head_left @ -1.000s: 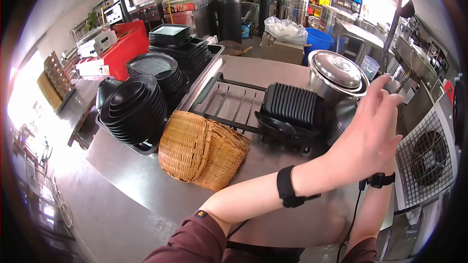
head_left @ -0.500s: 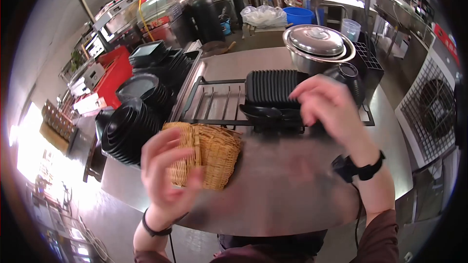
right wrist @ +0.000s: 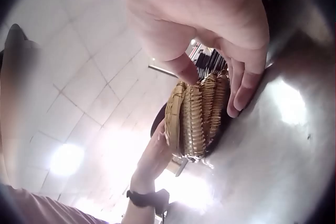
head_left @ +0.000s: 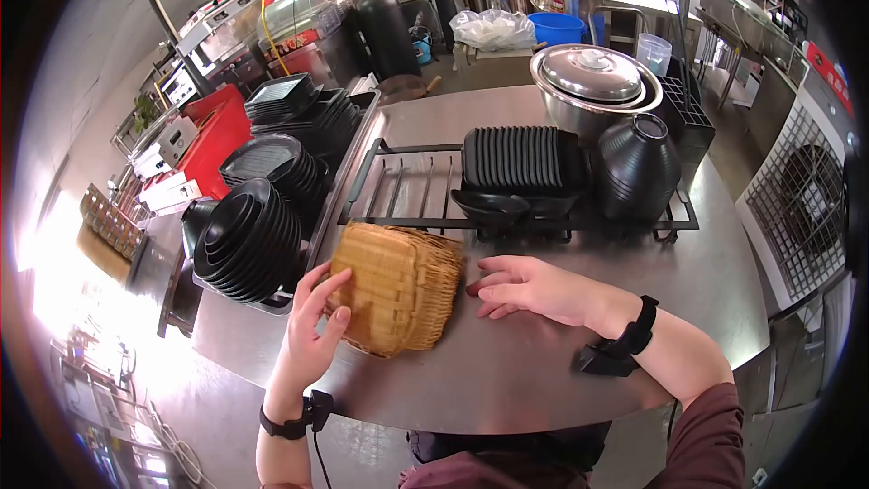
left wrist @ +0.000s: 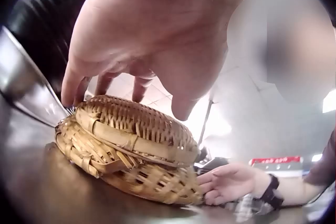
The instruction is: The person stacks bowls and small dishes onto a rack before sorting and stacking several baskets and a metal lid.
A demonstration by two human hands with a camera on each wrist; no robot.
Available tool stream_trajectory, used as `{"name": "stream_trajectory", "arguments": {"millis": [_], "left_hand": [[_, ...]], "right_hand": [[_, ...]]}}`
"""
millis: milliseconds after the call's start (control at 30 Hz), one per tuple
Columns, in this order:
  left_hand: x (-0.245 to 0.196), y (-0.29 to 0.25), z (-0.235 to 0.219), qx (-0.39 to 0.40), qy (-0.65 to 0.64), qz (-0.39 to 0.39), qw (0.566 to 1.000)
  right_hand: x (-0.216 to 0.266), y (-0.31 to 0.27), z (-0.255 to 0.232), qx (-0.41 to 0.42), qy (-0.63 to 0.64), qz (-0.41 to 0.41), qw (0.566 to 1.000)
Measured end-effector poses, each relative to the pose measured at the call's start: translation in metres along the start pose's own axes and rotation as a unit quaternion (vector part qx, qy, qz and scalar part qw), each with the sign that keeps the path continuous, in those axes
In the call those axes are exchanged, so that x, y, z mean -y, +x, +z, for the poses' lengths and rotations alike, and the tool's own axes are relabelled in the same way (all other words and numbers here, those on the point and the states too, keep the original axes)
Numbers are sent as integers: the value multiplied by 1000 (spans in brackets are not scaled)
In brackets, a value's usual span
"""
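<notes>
A woven bamboo basket (head_left: 394, 288) with a lid-like upper part sits near the table's front left. At its left side is my left hand (head_left: 312, 330), fingers spread and relaxed, fingertips right at the weave. My right hand (head_left: 529, 288) is low over the table on the basket's other side, fingers pointing toward it, with a narrow strip of steel between in the head view. Seen from the left wrist, the basket's upper part (left wrist: 139, 129) lies on a lower woven part (left wrist: 157, 182), under the left hand. Neither hand grips anything.
Behind the basket, a black rack (head_left: 407, 223) holds ribbed black dishes (head_left: 523, 158) and black bowls (head_left: 634, 172). Black bowls (head_left: 249, 240) and plates fill a tray at left. A lidded steel pot (head_left: 593, 81) stands at the back. The steel table (head_left: 507, 380) has a curved front edge.
My left hand came back from the right side to the basket's left. The right hand moved down and left to its other side. The basket has turned slightly.
</notes>
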State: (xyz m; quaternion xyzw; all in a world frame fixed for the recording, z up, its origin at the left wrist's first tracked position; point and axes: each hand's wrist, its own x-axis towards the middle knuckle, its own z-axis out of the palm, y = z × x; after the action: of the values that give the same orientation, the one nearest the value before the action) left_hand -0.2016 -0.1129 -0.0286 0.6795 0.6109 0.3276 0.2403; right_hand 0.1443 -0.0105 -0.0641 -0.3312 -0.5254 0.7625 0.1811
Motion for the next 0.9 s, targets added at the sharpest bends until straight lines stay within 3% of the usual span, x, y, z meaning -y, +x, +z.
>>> {"name": "stream_trajectory", "arguments": {"millis": [33, 100, 133, 167, 233, 400, 467, 600, 800, 900], "left_hand": [[0, 3, 4, -2, 0, 0, 1000], [7, 8, 14, -59, 100, 75, 990], [10, 9, 15, -60, 92, 4, 994], [14, 10, 14, -58, 90, 2, 994], [19, 19, 9, 27, -138, -133, 981], [3, 24, 6, 45, -169, -153, 973], [10, 31, 9, 58, -341, -224, 911], [8, 44, 13, 110, -250, -173, 946], [2, 57, 13, 140, -315, -173, 923], [3, 54, 12, 128, -364, -210, 898]], "right_hand": [[-2, 1, -2, 3, 54, -2, 999], [-4, 2, -5, 15, 66, -6, 998], [-4, 2, -7, 24, 77, -11, 997], [-3, 1, -7, 23, 78, -8, 997], [-1, 0, -7, 42, 64, -11, 997], [-6, 6, -13, 72, 68, -19, 995], [-7, 6, -14, 89, 74, -23, 993], [-7, 5, -15, 103, 69, -55, 991], [-9, 5, -12, 63, 51, -50, 995], [-10, 6, -14, 50, 71, -38, 995]]}}
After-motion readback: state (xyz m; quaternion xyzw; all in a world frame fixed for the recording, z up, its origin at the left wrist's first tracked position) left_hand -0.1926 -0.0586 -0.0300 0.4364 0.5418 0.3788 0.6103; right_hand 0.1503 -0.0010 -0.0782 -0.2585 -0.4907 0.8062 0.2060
